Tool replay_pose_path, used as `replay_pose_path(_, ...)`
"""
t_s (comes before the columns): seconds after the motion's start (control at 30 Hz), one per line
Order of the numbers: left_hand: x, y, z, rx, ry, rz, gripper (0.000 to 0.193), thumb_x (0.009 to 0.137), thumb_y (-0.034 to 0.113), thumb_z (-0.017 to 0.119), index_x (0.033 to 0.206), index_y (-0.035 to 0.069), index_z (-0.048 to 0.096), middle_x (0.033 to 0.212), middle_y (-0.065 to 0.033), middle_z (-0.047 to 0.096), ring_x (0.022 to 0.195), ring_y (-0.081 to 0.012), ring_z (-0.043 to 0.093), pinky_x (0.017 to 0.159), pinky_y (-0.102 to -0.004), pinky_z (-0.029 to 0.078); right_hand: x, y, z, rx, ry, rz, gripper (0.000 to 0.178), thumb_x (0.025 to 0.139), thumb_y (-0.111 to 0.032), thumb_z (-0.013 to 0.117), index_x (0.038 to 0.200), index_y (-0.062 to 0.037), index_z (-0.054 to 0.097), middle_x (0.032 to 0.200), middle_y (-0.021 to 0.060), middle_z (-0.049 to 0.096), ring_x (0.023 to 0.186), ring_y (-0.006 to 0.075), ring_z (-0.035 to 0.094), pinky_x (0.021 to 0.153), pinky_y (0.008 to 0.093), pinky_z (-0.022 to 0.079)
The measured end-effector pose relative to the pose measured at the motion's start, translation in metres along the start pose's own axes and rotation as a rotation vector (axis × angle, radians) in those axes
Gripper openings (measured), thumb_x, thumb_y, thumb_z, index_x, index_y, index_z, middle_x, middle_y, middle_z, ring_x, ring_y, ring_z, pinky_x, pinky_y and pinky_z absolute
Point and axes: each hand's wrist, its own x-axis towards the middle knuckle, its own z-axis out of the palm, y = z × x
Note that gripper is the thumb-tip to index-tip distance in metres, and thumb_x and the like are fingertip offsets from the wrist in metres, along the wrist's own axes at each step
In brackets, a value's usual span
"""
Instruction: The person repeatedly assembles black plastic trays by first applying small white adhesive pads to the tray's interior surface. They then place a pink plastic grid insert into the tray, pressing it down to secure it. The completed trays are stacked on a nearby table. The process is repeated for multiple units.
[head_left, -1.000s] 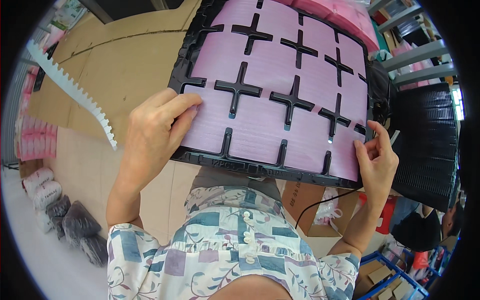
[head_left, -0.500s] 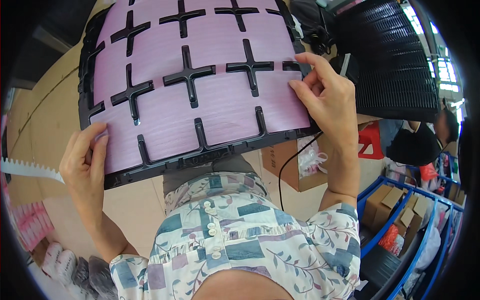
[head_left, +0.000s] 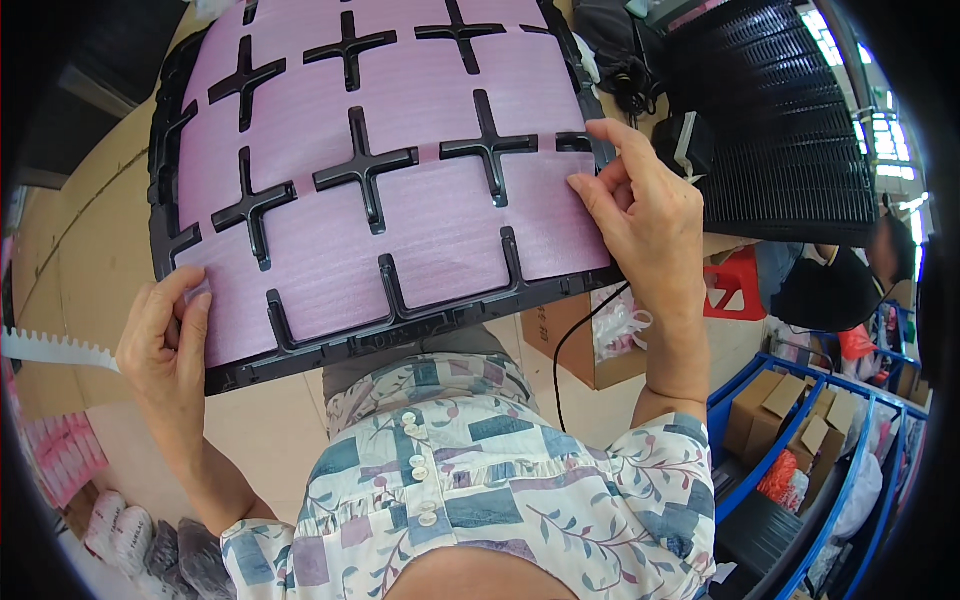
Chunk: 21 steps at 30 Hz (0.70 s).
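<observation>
A black plastic tray (head_left: 430, 326) with raised cross-shaped ribs lies before me, tilted slightly. Over it is a pink foam sheet (head_left: 430, 265), with the black crosses showing through its cut-outs. At the near left corner, the thumb and forefinger of my left hand (head_left: 165, 345) pinch the sheet's edge. My right hand (head_left: 645, 205) is at the right side, its thumb on the foam and its forefinger by the tray's rim; the other fingers are curled. What lies under the sheet is hidden.
A ribbed stack of black trays (head_left: 770, 130) stands at the right, beside a dark cable bundle (head_left: 630, 85). Below are a cardboard box (head_left: 570, 345), a red stool (head_left: 733, 285) and a blue rack (head_left: 770, 445) with boxes. A white toothed strip (head_left: 55, 347) lies at left.
The tray and foam sheet have shifted slightly toward me and to the left in the picture. Both hands moved a little with them, keeping their places at the edges.
</observation>
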Motion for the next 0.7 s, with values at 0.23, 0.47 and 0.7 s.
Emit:
replay_pose_path(0.23, -0.001, 0.001, 0.000, 0.040, -0.006, -0.015, 0.018, 0.084, -0.002, 0.072, 0.101, 0.003, 0.070, 0.076, -0.0026, 0.052, 0.063, -0.0103, 0.044, 0.055, -0.0253, 0.034, 0.001, -0.002, 0.001, -0.004, 0.003, 0.026, 0.042, 0.078, -0.006, 0.079, 0.116, -0.0036, 0.062, 0.069, 0.0080, 0.062, 0.058, 0.0226, 0.062, 0.054, 0.0345, 0.048)
replay_pose_path(0.47, -0.008, 0.004, -0.003, 0.209, 0.033, 0.039, 0.019, 0.084, -0.004, 0.070, 0.103, 0.001, 0.070, 0.092, -0.0076, 0.058, 0.076, -0.0188, 0.055, 0.064, -0.0299, 0.043, -0.003, 0.000, -0.009, -0.208, 0.041, 0.017, 0.031, 0.076, -0.009, 0.080, 0.104, -0.0057, 0.066, 0.080, 0.0063, 0.065, 0.065, 0.0204, 0.063, 0.055, 0.0324, 0.048)
replay_pose_path(0.7, -0.020, 0.020, -0.007, 0.275, -0.103, 0.240, 0.026, 0.094, 0.019, 0.065, 0.110, -0.001, 0.068, 0.120, -0.0188, 0.063, 0.116, -0.0374, 0.058, 0.101, -0.0474, 0.045, -0.027, 0.004, -0.017, -0.065, 0.072, -0.357, 0.022, 0.073, -0.004, 0.077, 0.094, -0.0034, 0.071, 0.087, 0.0080, 0.066, 0.080, 0.0254, 0.064, 0.075, 0.0400, 0.051)
